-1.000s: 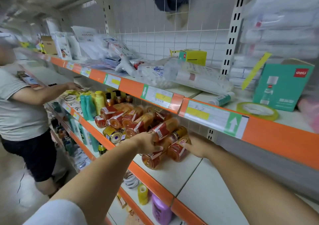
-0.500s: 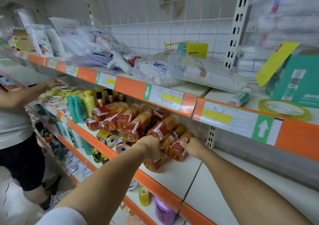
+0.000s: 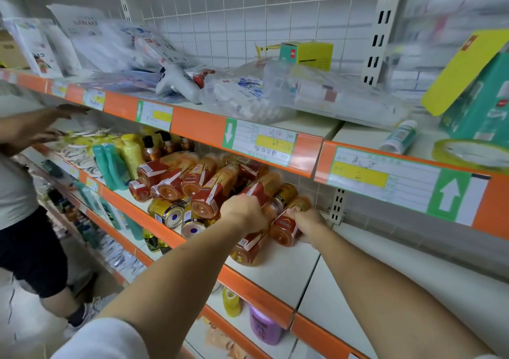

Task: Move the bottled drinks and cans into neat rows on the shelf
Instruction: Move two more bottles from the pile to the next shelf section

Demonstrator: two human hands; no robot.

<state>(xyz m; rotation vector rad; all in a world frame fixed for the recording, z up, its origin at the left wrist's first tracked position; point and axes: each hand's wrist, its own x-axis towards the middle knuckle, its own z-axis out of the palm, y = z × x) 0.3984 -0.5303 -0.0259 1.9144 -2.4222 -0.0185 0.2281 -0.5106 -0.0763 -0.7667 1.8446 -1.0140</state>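
— Left hand (image 3: pixel 243 212)?
— Gripping a bottled tea with a red label (image 3: pixel 249 244), fingers curling over its upper side; bottle lying on its side on the white shelf board (image 3: pixel 286 265), base pointing toward the orange front rail (image 3: pixel 256 294).
— Right hand (image 3: pixel 308 225)?
— Curling round a second red-labelled bottle (image 3: pixel 283 227), thumb lying across the label; bottle lying just right of the first one, touching it.
— Rest of the drinks?
— Lying heaped left of the left hand: more red-labelled bottles (image 3: pixel 212 193) piling on their sides, gold cans (image 3: pixel 166 212) lying below them near the front rail, another gold can (image 3: pixel 283 196) showing just behind the two hands.
— Left of the heap?
— Standing upright: teal bottles (image 3: pixel 110 168), a yellow bottle (image 3: pixel 133 153), dark pump bottles (image 3: pixel 150 149).
— Farther left?
— Another person's hand (image 3: pixel 68 109) reaching toward the same shelf, fingers spreading.
— Above the heap?
— Clear plastic packets (image 3: pixel 248 94) lying on the upper shelf, a yellow-green box (image 3: pixel 305 54) standing behind them.
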